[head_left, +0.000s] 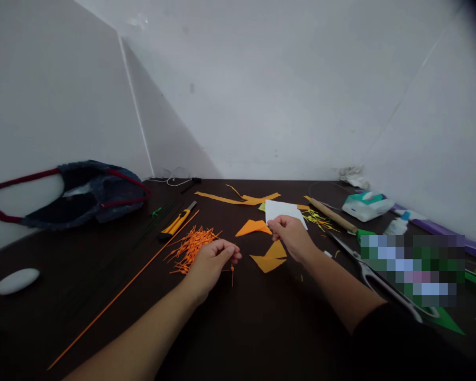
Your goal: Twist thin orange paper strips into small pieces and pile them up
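Observation:
My left hand (pixel 214 263) is closed in a pinch at the right edge of a pile of thin orange twisted stems (pixel 194 244). One short orange stem with a small knob (pixel 232 272) hangs just below its fingers and seems held by them. My right hand (pixel 290 235) is also pinched, in front of a white sheet of paper (pixel 281 209); whatever lies between its fingertips is hidden. Between and beyond the hands lie folded orange crepe paper pieces, one (pixel 254 227) farther off and another (pixel 267 259) nearer.
A long orange stick (pixel 122 292) and a yellow utility knife (pixel 178 221) lie left. Orange strips (pixel 238 199) are at the back. On the right are scissors (pixel 367 270), a glue bottle (pixel 397 224), a tissue pack (pixel 367 206) and yellow-green stems (pixel 319 219). A denim bag (pixel 119 196) sits far left.

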`<state>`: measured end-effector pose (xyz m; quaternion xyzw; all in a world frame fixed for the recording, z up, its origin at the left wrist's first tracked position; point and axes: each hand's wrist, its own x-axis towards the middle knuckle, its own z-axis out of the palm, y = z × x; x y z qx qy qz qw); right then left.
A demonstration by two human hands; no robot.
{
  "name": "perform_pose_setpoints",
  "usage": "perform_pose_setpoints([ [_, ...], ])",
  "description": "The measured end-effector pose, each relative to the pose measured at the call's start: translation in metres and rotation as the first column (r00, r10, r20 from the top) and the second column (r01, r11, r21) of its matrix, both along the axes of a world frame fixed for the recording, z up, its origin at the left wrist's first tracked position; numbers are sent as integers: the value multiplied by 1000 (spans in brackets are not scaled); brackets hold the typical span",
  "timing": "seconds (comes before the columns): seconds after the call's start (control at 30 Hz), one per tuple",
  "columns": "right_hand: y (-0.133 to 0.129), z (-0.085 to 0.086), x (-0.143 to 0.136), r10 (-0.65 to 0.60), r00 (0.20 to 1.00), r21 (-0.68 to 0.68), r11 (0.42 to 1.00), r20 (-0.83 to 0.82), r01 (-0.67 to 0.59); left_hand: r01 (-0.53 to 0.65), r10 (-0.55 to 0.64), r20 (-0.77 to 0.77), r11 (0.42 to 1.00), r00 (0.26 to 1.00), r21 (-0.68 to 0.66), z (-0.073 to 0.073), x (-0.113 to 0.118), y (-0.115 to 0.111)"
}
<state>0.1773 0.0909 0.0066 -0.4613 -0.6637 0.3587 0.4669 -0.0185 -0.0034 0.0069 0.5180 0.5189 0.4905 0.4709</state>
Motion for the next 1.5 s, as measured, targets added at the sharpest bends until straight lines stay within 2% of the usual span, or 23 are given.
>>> perform_pose_setpoints([
  [0.1,7,-6,1,70,985,-136,986,-156,-92,-36,38,-74,999,997,37,2,0,0],
  [0.2,10,-9,1,64,958,-193,974,-279,-121,-31,39,-144,998,989,61,0,0,1],
  [0.27,9,-9,-1,108,924,-225,954,-368,-200,-13,29,-180,996,983,88,-2,-1,2],
  [0.4,-1,-7,-7,237,866,-264,888,-441,-377,13,14,-212,992,977,125,-4,-2,2],
  [0.53,-13,-4,-16,314,803,-214,856,-507,-470,14,15,-220,991,975,132,-3,-3,1],
  [0.7,-17,-5,-21,346,770,-121,871,-536,-476,-1,35,-216,988,976,158,-3,-5,2],
  [0.8,-15,-5,-20,325,776,-154,869,-540,-471,-5,39,-221,988,975,154,-4,-6,3],
  [0.97,-13,-1,-19,223,771,-178,900,-597,-398,-2,34,-223,990,974,142,-5,-6,3],
  [1.17,-14,-3,-18,252,779,-160,898,-575,-409,22,23,-278,987,960,159,-10,-5,5],
  [1.27,-11,-8,-15,265,806,-122,916,-530,-381,53,49,-425,973,904,226,-11,-1,6],
  [1.33,-7,-11,-11,240,842,-126,933,-483,-338,110,103,-568,939,816,327,-12,5,10],
  [1.4,-3,-12,-8,184,882,-147,951,-433,-270,216,138,-684,888,717,406,-13,14,15],
  [1.5,2,-11,-7,112,916,-122,978,-385,-171,328,109,-808,876,579,353,-14,25,20],
])
